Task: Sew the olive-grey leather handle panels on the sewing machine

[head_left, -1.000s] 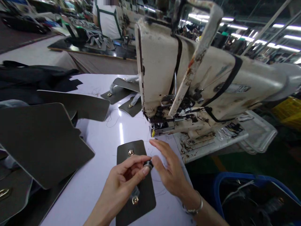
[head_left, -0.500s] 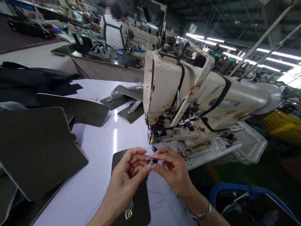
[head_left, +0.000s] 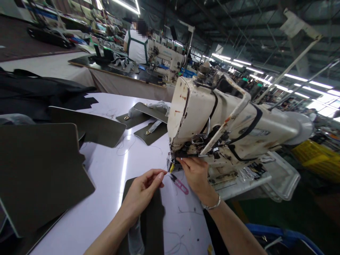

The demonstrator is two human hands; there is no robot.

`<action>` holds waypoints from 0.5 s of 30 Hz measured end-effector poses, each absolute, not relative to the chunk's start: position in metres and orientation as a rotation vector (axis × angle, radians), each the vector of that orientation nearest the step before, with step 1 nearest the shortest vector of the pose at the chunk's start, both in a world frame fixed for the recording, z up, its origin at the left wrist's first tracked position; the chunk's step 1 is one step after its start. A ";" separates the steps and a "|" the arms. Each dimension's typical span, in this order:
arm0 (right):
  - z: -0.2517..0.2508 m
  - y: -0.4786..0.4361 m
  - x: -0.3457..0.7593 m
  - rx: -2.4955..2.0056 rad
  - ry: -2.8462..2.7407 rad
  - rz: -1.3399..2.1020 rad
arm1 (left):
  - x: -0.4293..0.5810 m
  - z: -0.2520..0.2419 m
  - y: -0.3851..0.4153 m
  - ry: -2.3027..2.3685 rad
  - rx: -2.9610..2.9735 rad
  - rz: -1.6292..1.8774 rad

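My left hand [head_left: 147, 187] is closed in a pinch above a dark olive panel [head_left: 152, 216] on the white table. Whatever its fingertips hold is too fine to make out. My right hand [head_left: 195, 174] reaches in under the head of a worn cream sewing machine [head_left: 212, 117]. Its thumb and fingers are bent together close to the needle area, and the machine partly hides the tips, so what they grip does not show. Between the hands lie pink-handled thread snips [head_left: 180, 185]. A clear-wrapped strap [head_left: 136, 235] rests on the panel.
Large olive panels [head_left: 39, 173] are piled on the left, with black fabric [head_left: 39, 88] behind. Smaller panels with gold buckles [head_left: 151, 131] lie beyond my left hand. A blue bin [head_left: 276, 230] stands at lower right. A person [head_left: 136, 46] sits by another machine.
My hands, which held a small black-and-silver bobbin together, have parted. The right has moved up to the machine; the left stays lower, pinching. The snips now show more fully. The bobbin is out of sight.
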State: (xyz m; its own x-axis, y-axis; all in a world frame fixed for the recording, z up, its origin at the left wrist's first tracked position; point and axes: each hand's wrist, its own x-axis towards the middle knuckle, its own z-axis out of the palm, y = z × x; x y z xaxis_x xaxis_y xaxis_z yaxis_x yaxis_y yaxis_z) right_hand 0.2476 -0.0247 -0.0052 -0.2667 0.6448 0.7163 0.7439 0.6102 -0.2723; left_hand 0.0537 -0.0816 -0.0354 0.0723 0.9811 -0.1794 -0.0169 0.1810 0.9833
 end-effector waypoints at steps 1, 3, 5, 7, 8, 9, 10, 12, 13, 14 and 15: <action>-0.003 -0.024 0.249 -1.088 -2.030 -0.147 | 0.052 -0.030 -0.083 1.228 1.079 1.022; 0.002 -0.025 0.253 -1.074 -2.125 -0.134 | 0.048 -0.021 -0.085 1.236 1.068 1.010; 0.008 -0.027 0.256 -1.060 -2.231 -0.122 | 0.047 -0.017 -0.086 1.224 1.060 1.002; 0.012 -0.031 0.259 -1.053 -2.321 -0.130 | 0.047 -0.015 -0.086 1.210 1.054 1.001; 0.013 -0.033 0.260 -1.052 -2.354 -0.140 | 0.047 -0.015 -0.087 1.207 1.055 1.007; 0.013 -0.034 0.261 -1.050 -2.376 -0.153 | 0.048 -0.014 -0.087 1.208 1.056 1.014; 0.013 -0.034 0.262 -1.048 -2.390 -0.163 | 0.049 -0.014 -0.087 1.210 1.059 1.020; 0.011 -0.032 0.262 -1.036 -2.405 -0.170 | 0.052 -0.013 -0.089 1.211 1.067 1.031; 0.009 -0.031 0.262 -1.026 -2.412 -0.167 | 0.053 -0.012 -0.090 1.203 1.071 1.033; 0.008 -0.030 0.261 -1.016 -2.423 -0.158 | 0.054 -0.011 -0.091 1.194 1.072 1.034; 0.007 -0.030 0.260 -1.010 -2.436 -0.147 | 0.055 -0.010 -0.092 1.185 1.068 1.037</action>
